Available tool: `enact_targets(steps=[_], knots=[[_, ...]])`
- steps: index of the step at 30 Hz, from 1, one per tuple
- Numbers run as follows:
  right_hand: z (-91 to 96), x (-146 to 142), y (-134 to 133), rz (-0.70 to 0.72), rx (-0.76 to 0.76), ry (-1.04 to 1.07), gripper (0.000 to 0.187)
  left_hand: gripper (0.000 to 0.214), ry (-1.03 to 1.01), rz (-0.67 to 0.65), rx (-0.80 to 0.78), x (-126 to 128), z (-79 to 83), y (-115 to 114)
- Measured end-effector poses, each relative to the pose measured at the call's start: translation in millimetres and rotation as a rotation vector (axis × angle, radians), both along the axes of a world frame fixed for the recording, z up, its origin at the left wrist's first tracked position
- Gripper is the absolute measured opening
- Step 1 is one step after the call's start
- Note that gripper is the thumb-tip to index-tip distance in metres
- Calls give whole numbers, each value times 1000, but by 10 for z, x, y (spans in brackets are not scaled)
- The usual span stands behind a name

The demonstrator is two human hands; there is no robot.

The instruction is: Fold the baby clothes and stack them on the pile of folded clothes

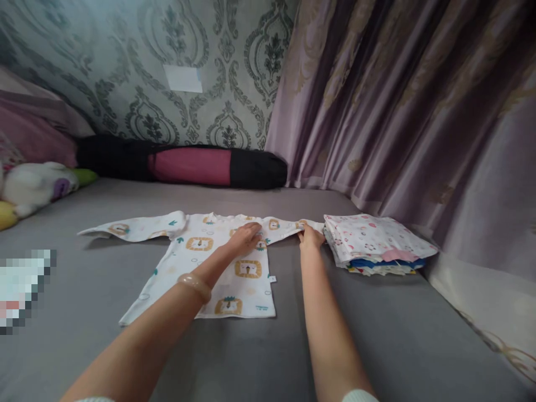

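A small white long-sleeved shirt (196,262) with a lion print lies flat on the grey bed sheet (377,335), both sleeves spread out. My left hand (245,237) rests flat on its chest near the collar, fingers stretched out, a pale bangle on that wrist. My right hand (310,237) pinches the end of the shirt's right sleeve, fingers closed on the cloth. Just right of that hand sits a stack of folded clothes (374,243).
A black and pink bolster (188,164) lies along the patterned wall at the back. Purple curtains (419,111) hang along the right side. A white plush toy (31,187) and pillows lie at the far left.
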State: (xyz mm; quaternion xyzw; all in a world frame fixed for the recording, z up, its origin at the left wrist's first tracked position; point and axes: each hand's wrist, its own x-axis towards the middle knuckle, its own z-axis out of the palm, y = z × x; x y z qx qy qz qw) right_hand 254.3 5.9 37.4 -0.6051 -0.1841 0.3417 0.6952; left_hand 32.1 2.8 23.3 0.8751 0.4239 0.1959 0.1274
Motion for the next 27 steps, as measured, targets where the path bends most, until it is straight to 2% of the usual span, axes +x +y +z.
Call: enact_targets(steps=[2, 6, 15, 21, 23, 27], knots=[[26, -24, 27, -53, -9, 154, 26, 39, 21, 46, -28, 70, 7, 25], [73, -64, 31, -77, -33, 291, 19, 45, 87, 114, -75, 110, 43, 53], [46, -116, 46, 63, -36, 470, 19, 54, 86, 85, -121, 89, 27, 130], [183, -122, 18, 133, 38, 545, 11, 63, 165, 106, -194, 110, 104, 200], [252, -154, -11, 198, 93, 589, 8, 71, 192, 104, -205, 124, 129, 227], [368, -196, -76, 324, 247, 640, 16, 91, 227, 108, -198, 160, 141, 283]])
